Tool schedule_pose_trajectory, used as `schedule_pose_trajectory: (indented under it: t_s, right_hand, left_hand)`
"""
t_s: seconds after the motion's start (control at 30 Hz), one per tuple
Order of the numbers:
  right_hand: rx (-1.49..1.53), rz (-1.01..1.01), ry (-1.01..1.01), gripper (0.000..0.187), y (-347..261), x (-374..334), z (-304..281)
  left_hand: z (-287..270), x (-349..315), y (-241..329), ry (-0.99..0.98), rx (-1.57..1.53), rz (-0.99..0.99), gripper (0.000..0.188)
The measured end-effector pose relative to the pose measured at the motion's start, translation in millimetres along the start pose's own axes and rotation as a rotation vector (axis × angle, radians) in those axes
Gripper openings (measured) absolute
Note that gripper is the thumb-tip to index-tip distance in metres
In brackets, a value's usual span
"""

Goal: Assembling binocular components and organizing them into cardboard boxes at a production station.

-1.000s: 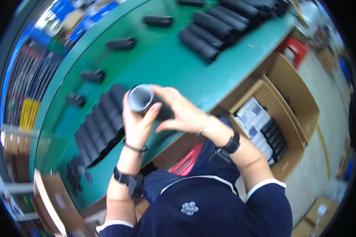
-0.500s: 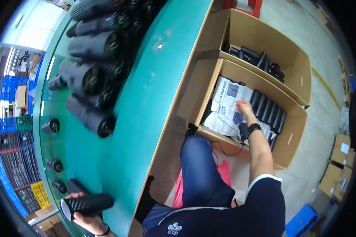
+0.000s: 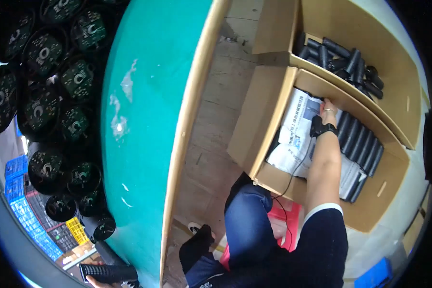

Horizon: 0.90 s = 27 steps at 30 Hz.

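At the lower left, my left hand (image 3: 100, 284) is wrapped round a black ribbed cylinder (image 3: 111, 273), held level near the bench edge. My right arm reaches into the nearer cardboard box (image 3: 390, 185). There my right hand (image 3: 328, 109) is at the far end of a printed paper sheet (image 3: 296, 119), by the box wall; its fingertips are hidden, so its grip does not show. Right beside it, several black cylinders (image 3: 359, 139) lie in a row, partly under the paper. A black band with a cable is on my right wrist.
Many black housings with green circuit boards (image 3: 44, 50) stand along the left of the green bench (image 3: 144, 110). A second cardboard box (image 3: 369, 29) behind holds loose black tubes (image 3: 353, 65). A pink stool (image 3: 283, 221) is by my legs; a blue bin (image 3: 373, 276) stands lower right.
My right hand has moved farther across the paper to the box's far wall. My left hand still holds the ribbed cylinder, now lower in view. The view has shifted, showing the circuit boards closer.
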State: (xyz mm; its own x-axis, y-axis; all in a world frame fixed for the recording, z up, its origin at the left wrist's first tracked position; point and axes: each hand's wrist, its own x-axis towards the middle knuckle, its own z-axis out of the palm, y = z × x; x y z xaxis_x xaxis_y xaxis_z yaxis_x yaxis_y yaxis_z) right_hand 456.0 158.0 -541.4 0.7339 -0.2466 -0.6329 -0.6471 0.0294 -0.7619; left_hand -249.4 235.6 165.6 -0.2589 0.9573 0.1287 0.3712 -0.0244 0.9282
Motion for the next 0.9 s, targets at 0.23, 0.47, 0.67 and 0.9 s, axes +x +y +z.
schedule_pose_trajectory:
  t_s: [0.23,0.47,0.67,0.9]
  right_hand:
    - [-0.243,-0.690,-0.412,0.015,-19,-18,-73]
    - [-0.277,0.023,-1.168,0.007,-78,-309,-161]
    - [-0.346,-0.139,-1.831,0.016,-179,-520,-204]
    - [-0.076,-1.040,-2.572,0.028,-209,-825,-202]
  left_hand:
    - [-14,-2,-21,0.054,-0.196,-0.096,0.056]
    - [-13,-44,-1,0.066,-0.141,0.174,0.069]
    - [-79,-109,20,-0.271,-0.412,0.075,0.075]
    - [-212,-196,-25,-0.055,-0.428,0.119,0.062]
